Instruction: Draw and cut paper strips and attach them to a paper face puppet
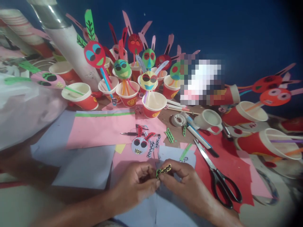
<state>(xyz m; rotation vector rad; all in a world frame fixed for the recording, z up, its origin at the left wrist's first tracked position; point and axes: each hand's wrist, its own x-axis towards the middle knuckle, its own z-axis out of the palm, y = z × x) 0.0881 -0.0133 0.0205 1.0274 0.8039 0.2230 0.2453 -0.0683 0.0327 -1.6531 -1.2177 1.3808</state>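
Observation:
Between my two hands is a small yellow and green paper strip [165, 169] with dark loops drawn on it. My left hand [139, 183] pinches its green end, and my right hand [183, 183] grips it from the right with thumb and forefinger. Just beyond them lies a pale round paper face [139, 145] with dark eyes and red ears, on pink paper. Small patterned strips [150, 148] rest beside the face. A black pen [129, 134] lies behind it. Open black-handled scissors [219, 179] lie right of my right hand, on red paper [201, 157].
Red and white cups [153, 105] holding paper faces on sticks stand along the back and right. A tape roll [179, 120], a white mug [209, 121] and a cutter [202, 140] lie behind the scissors. Pink paper [101, 130] and a plastic bag [28, 113] are at left.

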